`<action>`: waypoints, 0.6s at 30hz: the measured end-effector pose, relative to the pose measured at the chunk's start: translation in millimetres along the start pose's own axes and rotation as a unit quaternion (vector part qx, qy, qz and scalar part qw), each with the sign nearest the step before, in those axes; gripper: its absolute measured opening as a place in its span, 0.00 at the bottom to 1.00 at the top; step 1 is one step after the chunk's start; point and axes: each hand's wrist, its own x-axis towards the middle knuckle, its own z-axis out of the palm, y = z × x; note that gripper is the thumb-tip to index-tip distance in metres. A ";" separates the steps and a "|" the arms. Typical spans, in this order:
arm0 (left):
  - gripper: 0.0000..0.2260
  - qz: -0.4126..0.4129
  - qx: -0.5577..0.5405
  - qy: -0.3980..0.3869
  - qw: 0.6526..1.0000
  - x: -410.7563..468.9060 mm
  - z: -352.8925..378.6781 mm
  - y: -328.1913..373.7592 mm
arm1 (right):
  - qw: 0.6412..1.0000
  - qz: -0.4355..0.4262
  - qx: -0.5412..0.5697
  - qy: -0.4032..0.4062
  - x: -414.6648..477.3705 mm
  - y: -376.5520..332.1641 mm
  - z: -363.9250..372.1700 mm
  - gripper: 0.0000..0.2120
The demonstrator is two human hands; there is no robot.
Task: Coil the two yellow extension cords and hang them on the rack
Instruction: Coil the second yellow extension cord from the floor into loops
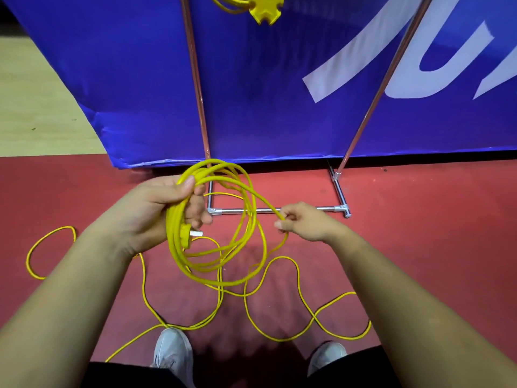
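- Open red floor (419, 247) spreads right of the hands and toward the lower left; a paler wooden floor (33, 107) begins at the upper left.
- A blue banner (265, 93) with large white lettering closes off the far side, its lower edge just above the red floor.
- The rack (279, 210) stands in front of the banner: two slanting metal poles rise from a chrome base bar lying on the floor just beyond our hands.
- Our left hand (156, 208) is closed round a bundle of loops of the yellow cord (223, 253), thumb pressed on top; the loops hang below and to the right of the palm.
- A yellow plug (188, 233) with white prongs sits within the bundle, just under the left fingers.
- Our right hand (305, 222) pinches one strand of the same cord between thumb and fingers, near the base bar.
- The loose rest of this cord trails in wide curves over the red floor, one loop far left, others passing by two grey shoes (173, 351) at the bottom edge.
- A second yellow cord (232, 4) with a yellow multi-outlet end (265, 11) hangs at the top edge, cut off by the frame; we cannot tell what it hangs from.
- The tops of the rack poles are cut off as well.
- Where the floor strands cross near the shoes, we cannot trace which runs over which.
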 end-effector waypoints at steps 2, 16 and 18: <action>0.21 -0.034 0.030 -0.017 0.999 -2.1 2.0 -0.8 | 0.993 0.009 0.100 0.064 7.4 9.4 2.2 0.08; 0.05 0.036 -0.054 0.101 0.993 2.0 12.9 8.6 | 0.975 0.123 0.176 0.059 19.9 49.6 35.1 0.06; 0.05 0.042 -0.049 0.107 0.992 3.2 12.9 9.5 | 0.961 0.131 0.238 0.059 19.4 38.5 34.0 0.03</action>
